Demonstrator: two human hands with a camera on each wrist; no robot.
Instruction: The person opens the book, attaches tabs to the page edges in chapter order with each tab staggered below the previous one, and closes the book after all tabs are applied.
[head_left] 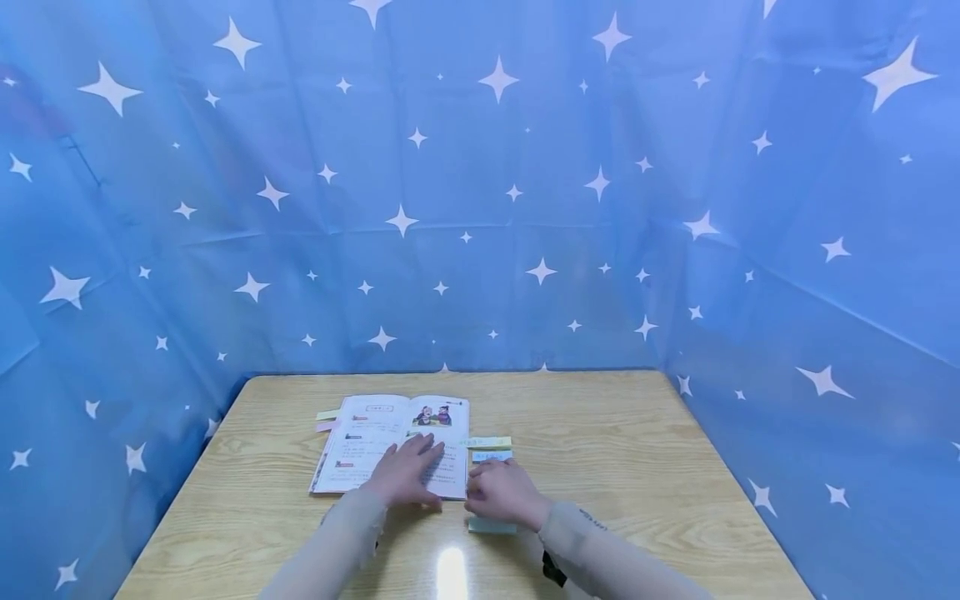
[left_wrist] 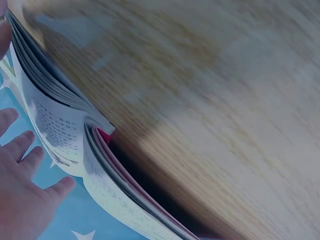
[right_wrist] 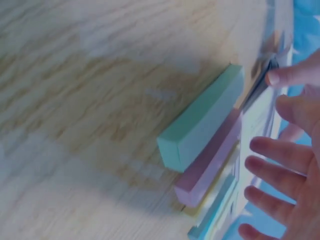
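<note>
Plausibly, the weak spot is the book point(head_left: 367, 450), spread at about 7 o'clock in the head view: its pages bow up on either side of the spine, so they might spring or flip over should nothing weigh on them. The left hand point(head_left: 408, 471), fingers fanned apart and gripping nothing, is over the lower part of the right-hand page; whether its palm presses there cannot be told, but a sideways push could crease the paper or skew the book. Toward the book's 4 o'clock is the right hand point(head_left: 504, 493), fingers slightly bent and apart, with no hold on anything shown; whether it touches the book's edge is unclear. Because it is right by the sticky pads point(head_left: 491, 456), a stray knuckle could knock the green pad point(right_wrist: 202, 117) or the pink pad point(right_wrist: 212, 157) askew, and the paper strips point(head_left: 327, 426) jutting out between 9 and 10 o'clock could bend if the book slid. Underneath is a pale wood-grained table point(head_left: 615, 450) with a glare spot point(head_left: 452, 573) at 6 o'clock. Blue cloth point(head_left: 450, 208) printed with white stars hangs round it from 9 through 12 to 3 o'clock.
</note>
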